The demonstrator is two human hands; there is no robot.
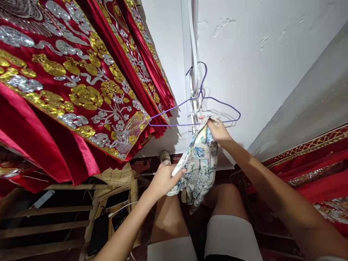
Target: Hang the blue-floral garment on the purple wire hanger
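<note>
A white garment with blue and yellow floral print (201, 156) hangs bunched between my two hands. My right hand (218, 132) is closed on its upper edge, close to the lower bar of a purple hanger (174, 125). Whether that cloth goes around the bar or only lies against it, I cannot tell. Lower and to the left, my left hand (165, 179) grips the garment's left edge, thumb on top. The hanger's hook is up by a white cable (193, 47) along the wall; what the hook rests on is unclear.
Red cloth with gold and silver sequins (87, 96) hangs at the left, and more red fabric (320, 185) lies at the right. Phones, one black (98, 233), rest on a bamboo seat (88, 232) at lower left. A pale clog (164, 156) stands by the wall.
</note>
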